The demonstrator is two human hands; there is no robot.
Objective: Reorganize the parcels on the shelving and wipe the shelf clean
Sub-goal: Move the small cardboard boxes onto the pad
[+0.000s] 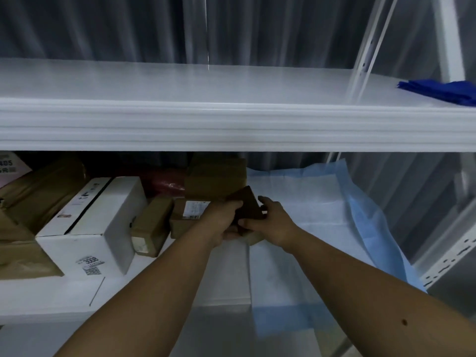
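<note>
Lower shelf [154, 292]: left hand [223, 219], right hand [274, 220] grip clasps dark parcel [248, 206] between them.

An upper shelf [231, 83] crosses the top half of the frame, with a cloth [443, 92] lying on its far right end. Below it, the lower shelf [77, 292] carries parcels [38, 199] packed along its left side, up to the middle of the frame. A box [103, 220] stands lower left among them, a small carton [152, 225] just right of it, and a labelled carton [188, 215] right of that. A sheet [322, 220] covers the shelf's right half. At centre, the left hand [224, 217] and right hand [273, 220] hold a small parcel [248, 204] between them, above the sheet's left edge.
</note>
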